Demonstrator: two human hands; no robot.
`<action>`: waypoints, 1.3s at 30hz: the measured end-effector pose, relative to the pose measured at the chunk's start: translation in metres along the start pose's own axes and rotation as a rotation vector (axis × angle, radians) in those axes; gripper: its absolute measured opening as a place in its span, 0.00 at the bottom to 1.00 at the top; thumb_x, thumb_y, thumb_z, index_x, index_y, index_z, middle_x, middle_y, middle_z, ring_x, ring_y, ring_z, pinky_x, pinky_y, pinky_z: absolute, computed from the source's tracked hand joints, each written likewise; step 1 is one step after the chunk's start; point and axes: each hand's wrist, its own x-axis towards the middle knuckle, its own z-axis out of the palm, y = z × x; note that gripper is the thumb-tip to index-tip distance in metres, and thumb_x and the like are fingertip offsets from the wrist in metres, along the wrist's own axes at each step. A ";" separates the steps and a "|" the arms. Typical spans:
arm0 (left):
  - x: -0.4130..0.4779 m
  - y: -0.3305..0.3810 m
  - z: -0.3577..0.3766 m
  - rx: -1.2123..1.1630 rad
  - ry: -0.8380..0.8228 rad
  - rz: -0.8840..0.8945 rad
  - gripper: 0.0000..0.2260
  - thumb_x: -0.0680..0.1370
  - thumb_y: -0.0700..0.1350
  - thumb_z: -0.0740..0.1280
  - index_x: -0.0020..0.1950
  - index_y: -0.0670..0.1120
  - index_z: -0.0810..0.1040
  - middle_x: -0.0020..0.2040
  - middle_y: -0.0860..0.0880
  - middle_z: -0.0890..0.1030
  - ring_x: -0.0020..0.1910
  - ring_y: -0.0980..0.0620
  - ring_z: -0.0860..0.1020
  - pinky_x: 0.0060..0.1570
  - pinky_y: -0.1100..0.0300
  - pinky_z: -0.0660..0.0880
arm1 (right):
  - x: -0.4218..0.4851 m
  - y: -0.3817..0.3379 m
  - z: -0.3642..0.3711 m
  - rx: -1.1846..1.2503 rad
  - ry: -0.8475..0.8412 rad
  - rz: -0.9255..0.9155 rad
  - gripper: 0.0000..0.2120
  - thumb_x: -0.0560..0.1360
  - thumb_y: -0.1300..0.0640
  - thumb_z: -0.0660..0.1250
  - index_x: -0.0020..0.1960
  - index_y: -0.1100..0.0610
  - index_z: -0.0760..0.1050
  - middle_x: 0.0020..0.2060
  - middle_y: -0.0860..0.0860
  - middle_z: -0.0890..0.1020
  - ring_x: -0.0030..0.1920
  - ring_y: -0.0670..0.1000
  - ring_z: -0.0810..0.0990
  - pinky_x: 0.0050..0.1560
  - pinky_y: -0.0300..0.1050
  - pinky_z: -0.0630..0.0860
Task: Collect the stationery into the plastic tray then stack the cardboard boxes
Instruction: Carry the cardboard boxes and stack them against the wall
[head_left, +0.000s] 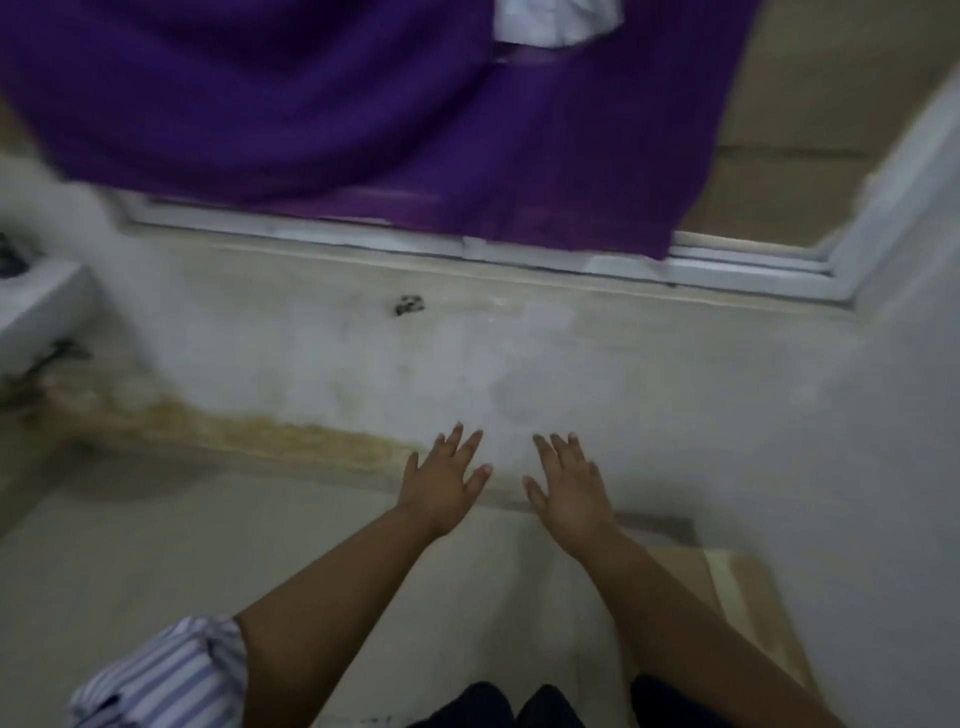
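Observation:
My left hand (445, 480) and my right hand (566, 486) are stretched out in front of me, side by side, fingers straight and spread, holding nothing. They hover before a stained white wall. A cardboard box (748, 603) lies on the floor at the lower right, partly hidden under my right forearm. No plastic tray or stationery shows in this blurred view.
A purple curtain (363, 104) hangs over a white-framed window (727, 267) above the wall. More cardboard (795, 104) shows behind the window at the upper right. A white ledge (41, 306) juts out at the left. Pale floor tiles (130, 571) lie below.

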 end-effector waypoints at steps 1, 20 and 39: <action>-0.015 -0.020 -0.008 -0.004 0.025 -0.049 0.26 0.81 0.60 0.48 0.77 0.57 0.46 0.79 0.53 0.44 0.78 0.52 0.46 0.74 0.45 0.45 | 0.002 -0.024 0.006 -0.002 -0.020 -0.059 0.28 0.81 0.47 0.52 0.77 0.51 0.47 0.77 0.51 0.50 0.77 0.53 0.43 0.75 0.54 0.48; -0.348 -0.312 -0.075 -0.084 0.268 -0.702 0.26 0.80 0.60 0.47 0.77 0.55 0.48 0.79 0.52 0.46 0.78 0.50 0.48 0.73 0.44 0.46 | -0.107 -0.402 0.141 0.040 -0.268 -0.668 0.27 0.80 0.45 0.52 0.76 0.50 0.49 0.77 0.52 0.52 0.77 0.55 0.45 0.74 0.56 0.50; -0.555 -0.381 -0.031 -0.319 0.490 -1.277 0.27 0.80 0.60 0.47 0.77 0.55 0.46 0.79 0.51 0.45 0.78 0.51 0.47 0.74 0.43 0.45 | -0.214 -0.580 0.222 -0.139 -0.487 -1.213 0.27 0.80 0.46 0.52 0.76 0.51 0.49 0.77 0.52 0.53 0.77 0.56 0.47 0.74 0.56 0.51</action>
